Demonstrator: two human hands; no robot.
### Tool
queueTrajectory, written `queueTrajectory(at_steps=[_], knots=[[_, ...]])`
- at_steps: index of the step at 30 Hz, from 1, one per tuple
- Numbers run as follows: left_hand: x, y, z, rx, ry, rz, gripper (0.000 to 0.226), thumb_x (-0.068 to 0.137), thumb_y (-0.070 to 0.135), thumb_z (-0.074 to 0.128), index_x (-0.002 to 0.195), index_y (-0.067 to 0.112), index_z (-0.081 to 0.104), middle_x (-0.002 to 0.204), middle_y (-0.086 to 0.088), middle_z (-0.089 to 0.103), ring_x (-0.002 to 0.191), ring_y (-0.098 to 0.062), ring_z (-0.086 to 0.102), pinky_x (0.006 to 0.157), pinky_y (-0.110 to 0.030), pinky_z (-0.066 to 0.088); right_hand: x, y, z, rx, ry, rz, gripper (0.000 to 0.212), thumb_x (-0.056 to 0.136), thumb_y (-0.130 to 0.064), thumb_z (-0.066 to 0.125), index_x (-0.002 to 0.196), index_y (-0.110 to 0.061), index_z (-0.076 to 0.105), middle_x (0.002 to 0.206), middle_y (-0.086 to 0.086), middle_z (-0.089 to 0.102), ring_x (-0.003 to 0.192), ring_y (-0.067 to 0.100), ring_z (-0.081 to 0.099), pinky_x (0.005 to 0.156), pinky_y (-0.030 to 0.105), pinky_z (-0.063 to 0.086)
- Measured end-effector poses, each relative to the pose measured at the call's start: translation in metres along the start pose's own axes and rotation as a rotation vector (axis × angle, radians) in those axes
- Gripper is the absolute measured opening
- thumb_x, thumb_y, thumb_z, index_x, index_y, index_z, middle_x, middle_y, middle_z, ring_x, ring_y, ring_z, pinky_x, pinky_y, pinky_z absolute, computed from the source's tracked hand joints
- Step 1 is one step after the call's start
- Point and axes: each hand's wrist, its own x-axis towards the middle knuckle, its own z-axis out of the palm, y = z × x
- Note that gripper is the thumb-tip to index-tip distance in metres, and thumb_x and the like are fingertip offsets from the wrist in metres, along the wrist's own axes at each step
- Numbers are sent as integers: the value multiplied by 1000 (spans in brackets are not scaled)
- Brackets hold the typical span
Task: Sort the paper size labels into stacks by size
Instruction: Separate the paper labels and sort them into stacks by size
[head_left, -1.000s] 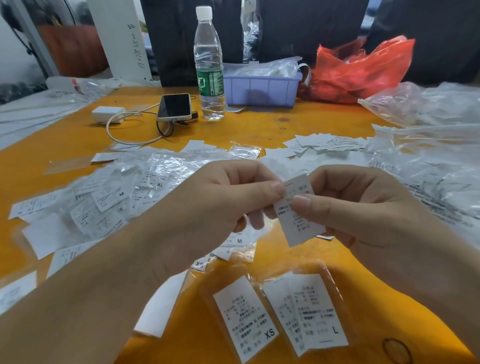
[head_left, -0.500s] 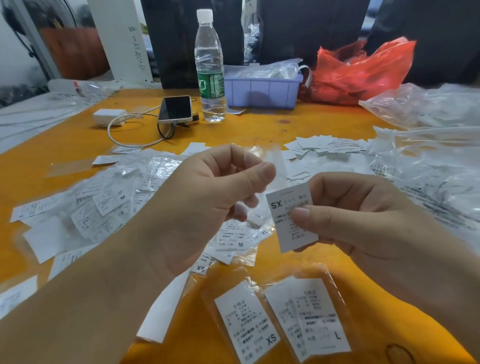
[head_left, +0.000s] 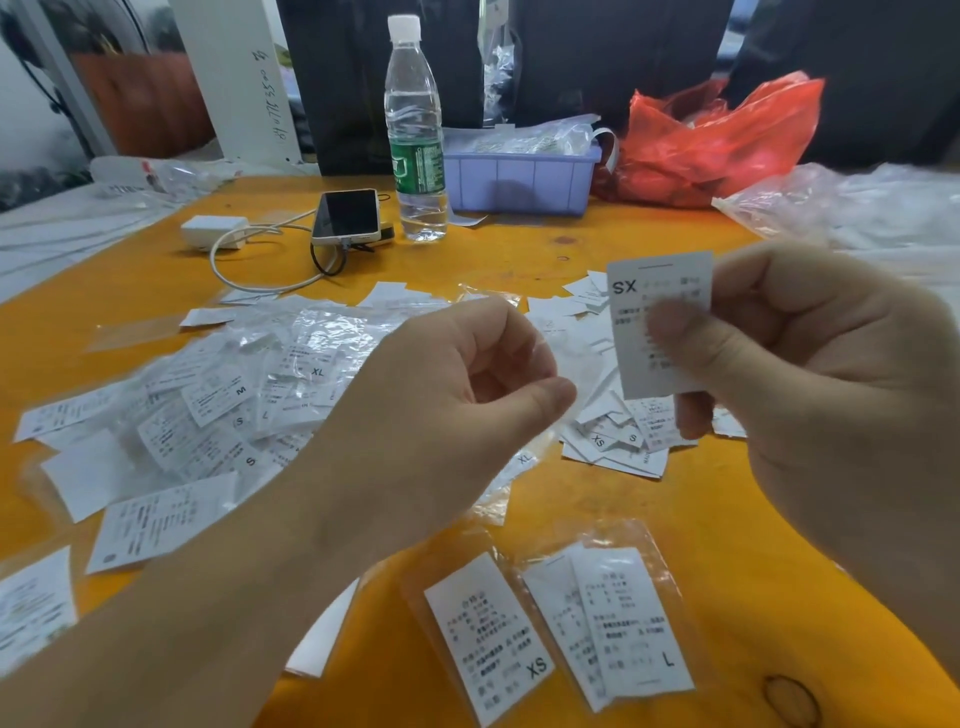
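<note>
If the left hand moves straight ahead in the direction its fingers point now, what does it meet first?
Probably the held label pinched in the right hand. The left hand points rightward toward it across a small gap, though depth is unclear; it may pass over the loose labels below.
</note>
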Motion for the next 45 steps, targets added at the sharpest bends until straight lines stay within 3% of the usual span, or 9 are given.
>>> queueTrajectory(at_steps=[4, 7, 10, 16, 20, 25, 32, 38, 45], knots=[[-3, 1, 3, 79, -39, 66, 11, 81, 25, 74, 75, 26, 65, 74, 12, 67, 69, -6, 63, 63, -15, 51, -4, -3, 3, -148, 59, -42, 10, 88, -32, 65, 83, -24, 65, 75, -6, 72, 51, 19, 60, 47, 33, 48], [-4, 1, 6, 114, -100, 104, 12, 84, 23, 75, 76, 26, 66, 74, 11, 67, 70, -6, 63, 63, -17, 51, -6, -2, 4, -273, 70, -72, 12, 88, -31, 65, 81, -22, 64, 72, 0, 69, 55, 22, 60, 50, 45, 50], [-5, 1, 7, 94, -154, 108, 12, 84, 23, 75, 76, 26, 67, 73, 10, 67, 69, -7, 63, 62, -16, 50, -7, -2, 5, -307, 65, -97, 12, 88, -30, 66, 79, -23, 63, 73, -1, 68, 58, 21, 62, 52, 44, 50], [-3, 0, 6, -185, -292, -43, 10, 77, 29, 73, 78, 20, 69, 74, 2, 71, 71, -13, 67, 70, -28, 56, -5, 0, 6, -218, 60, -69, 6, 84, -27, 70, 83, -26, 64, 76, -5, 71, 64, 21, 65, 56, 46, 53], [-1, -2, 5, -296, -326, -100, 12, 77, 30, 72, 77, 18, 68, 70, 3, 71, 66, -10, 64, 66, -19, 53, -4, 1, 7, -69, -14, -11, 5, 80, -21, 71, 80, -24, 66, 74, -8, 72, 58, 18, 64, 55, 36, 52], [0, -3, 2, -346, -333, -138, 15, 79, 31, 68, 79, 17, 70, 71, 3, 72, 64, -9, 63, 65, -23, 53, -3, 2, 4, -1, -39, 23, 7, 78, -19, 72, 82, -17, 67, 78, -2, 75, 62, 19, 66, 58, 36, 52], [1, -1, 1, -410, -321, -175, 24, 83, 31, 60, 82, 9, 70, 70, 0, 72, 64, -12, 63, 63, -24, 53, -4, 1, 4, -66, -7, 18, 8, 77, -20, 73, 78, -17, 66, 77, -4, 74, 65, 22, 66, 61, 48, 54], [2, -2, 1, -367, -297, -170, 25, 85, 32, 57, 81, 13, 72, 71, -1, 72, 64, -12, 63, 58, -22, 51, -6, -1, 6, -94, -39, 2, 8, 77, -21, 72, 79, -16, 65, 74, -1, 72, 66, 28, 65, 61, 53, 52], [2, -2, 2, -355, -224, -146, 31, 89, 38, 59, 73, 15, 72, 66, 0, 71, 58, -9, 61, 54, -20, 48, 0, 2, 2, 153, -85, 186, 11, 73, -16, 70, 79, -8, 66, 73, 9, 71, 56, 20, 62, 53, 27, 51]])
